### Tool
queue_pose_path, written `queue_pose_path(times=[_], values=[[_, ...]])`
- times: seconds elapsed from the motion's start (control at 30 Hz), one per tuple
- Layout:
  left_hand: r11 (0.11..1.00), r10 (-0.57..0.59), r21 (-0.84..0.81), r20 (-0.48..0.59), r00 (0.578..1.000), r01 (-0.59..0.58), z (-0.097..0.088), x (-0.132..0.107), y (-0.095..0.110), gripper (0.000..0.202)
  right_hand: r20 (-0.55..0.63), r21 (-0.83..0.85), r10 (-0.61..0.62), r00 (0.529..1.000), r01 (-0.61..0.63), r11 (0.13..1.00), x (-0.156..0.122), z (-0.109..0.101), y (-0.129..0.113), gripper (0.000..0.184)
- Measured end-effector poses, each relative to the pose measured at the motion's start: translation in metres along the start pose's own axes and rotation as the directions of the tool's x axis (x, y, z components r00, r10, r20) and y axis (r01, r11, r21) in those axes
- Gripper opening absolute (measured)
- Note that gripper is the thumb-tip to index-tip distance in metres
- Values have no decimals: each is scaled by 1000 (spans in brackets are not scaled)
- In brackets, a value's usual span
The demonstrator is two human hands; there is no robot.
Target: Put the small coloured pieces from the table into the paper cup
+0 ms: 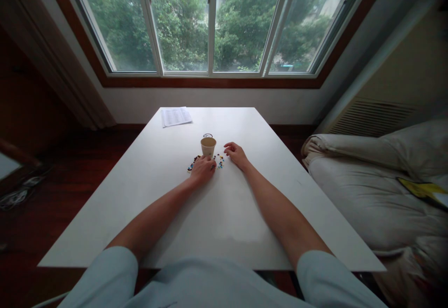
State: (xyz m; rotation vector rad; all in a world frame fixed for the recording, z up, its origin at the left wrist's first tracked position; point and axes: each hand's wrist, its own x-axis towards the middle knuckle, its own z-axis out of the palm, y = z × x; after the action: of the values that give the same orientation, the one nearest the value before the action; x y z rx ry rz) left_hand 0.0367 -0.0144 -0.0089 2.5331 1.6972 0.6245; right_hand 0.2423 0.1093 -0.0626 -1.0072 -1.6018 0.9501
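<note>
Pieces (220, 160), small and many-coloured, lie scattered on the table (157, 196) just near of a cup (208, 146), at the middle of the top. The left hand (202, 170) rests palm down on them with its fingers curled; whether it pinches one cannot be told. The right hand (236, 154) lies on the table right of the cup and apart from it, fingers loosely bent, with nothing seen in it.

The pieces look hard, light and prone to skid or roll on the smooth top, so each would likely need a fingertip pinch from above or a sweep with the side of the hand. The cup looks like thin paper: light, easily tipped and easily crushed. It is probably best held around its middle with a soft grip.

A small clear round thing (207, 136) stands just behind the cup; what it is cannot be told. A sheet (176, 116) at the far left of the table carries lines of print too small to read. No brand or label shows on the cup. Pale bedding (367, 191) lies to the right of the table.
</note>
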Motion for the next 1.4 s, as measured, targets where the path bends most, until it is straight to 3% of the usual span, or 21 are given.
queue_pose_path(times=[0.37,0.57,0.67,0.77,0.83,1.03,1.13,1.27,1.4], values=[[992,3,-129,-74,997,-12,-1,2,-7,21,-21,46,-27,999,28,999,1,1,4,24],[926,-87,-373,-78,993,51,-1,3,-15,15,-22,17,12,1000,-11,1000,-2,0,-2,28],[783,-185,-610,-37,982,124,4,7,-19,14,-22,15,11,1000,-11,1000,-2,-1,-3,28],[510,-250,-842,50,967,175,10,12,-21,20,-26,27,15,1000,-14,1000,-2,-2,-1,28],[358,-269,-915,89,959,186,11,15,-22,23,-25,37,21,999,-20,999,-1,-2,0,29],[117,-394,-959,193,898,258,2,18,-22,29,-21,39,45,999,-45,998,-2,-1,0,31],[27,-442,-970,203,874,240,-4,24,-24,31,-17,34,52,999,-51,998,-2,0,-3,30],[34,-476,-986,126,870,161,-7,34,-32,29,-6,16,40,999,-40,999,-4,-1,-8,30],[192,-514,-974,2,858,118,-8,40,-42,26,5,11,26,1000,-26,1000,-5,-1,-13,31]])
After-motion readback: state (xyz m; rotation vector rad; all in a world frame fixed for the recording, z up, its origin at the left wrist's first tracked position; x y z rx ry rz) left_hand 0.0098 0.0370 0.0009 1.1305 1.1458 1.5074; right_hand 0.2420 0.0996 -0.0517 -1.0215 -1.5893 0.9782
